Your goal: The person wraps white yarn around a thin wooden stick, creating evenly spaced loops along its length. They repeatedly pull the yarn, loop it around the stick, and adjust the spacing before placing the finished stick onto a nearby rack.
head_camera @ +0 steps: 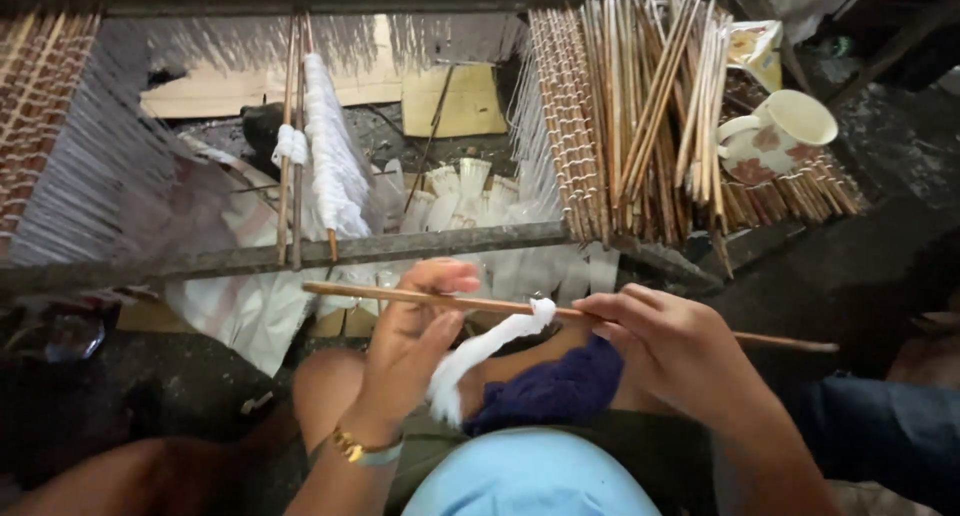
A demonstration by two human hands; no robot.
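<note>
The person holds a thin wooden stick level across the lap, one hand at each side so it stays steady. The left hand grips it from below, fingers clamped over the stick near its left third. The right hand closes on the stick at about 3 o'clock from the left, its fingers pinched together right beside a strip of white fibre. The fibre is looped on the stick between the hands and hangs down toward 7 o'clock, free to be drawn along. A dark blue cloth lies on the lap under it.

At 12 o'clock, two sticks already bearing white fibre lean on a frame bar, kept apart from the bare stick bundle at 1 o'clock. A cup rests at 2 o'clock, within reach.
</note>
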